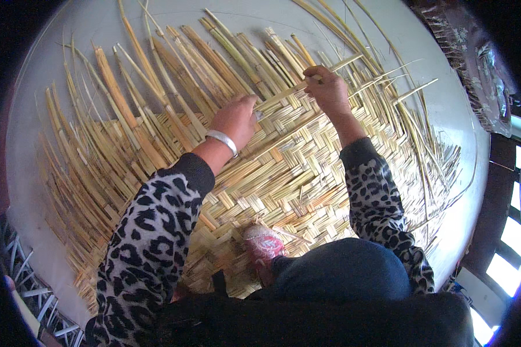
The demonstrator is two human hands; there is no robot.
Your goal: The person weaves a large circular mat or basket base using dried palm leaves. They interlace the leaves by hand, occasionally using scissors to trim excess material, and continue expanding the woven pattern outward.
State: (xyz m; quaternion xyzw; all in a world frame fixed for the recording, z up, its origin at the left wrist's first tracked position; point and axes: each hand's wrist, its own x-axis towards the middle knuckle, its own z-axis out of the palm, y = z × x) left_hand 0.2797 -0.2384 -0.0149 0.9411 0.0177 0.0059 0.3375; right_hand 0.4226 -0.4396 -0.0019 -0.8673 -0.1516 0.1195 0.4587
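A half-woven mat (307,162) of split reed lies under my hands, its weave running in a slanted zigzag pattern. My left hand (234,121), with a silver bangle (222,142) at the wrist, is closed around the near end of a flat reed strip (282,96). Something small and greyish shows by its fingers, too unclear to name. Farther right, my right hand (329,91) pinches the same strip, which runs on past the fingers to the upper right. The strip slants just above the woven part, beside the loose reed ends.
Long unwoven reeds (121,95) fan out at the far and left sides, and more spread to the right. My foot in a red patterned sock (265,246) rests on the mat. Beneath lies a pale grey floor (457,173). A dark fringed cloth (474,63) hangs at the upper right.
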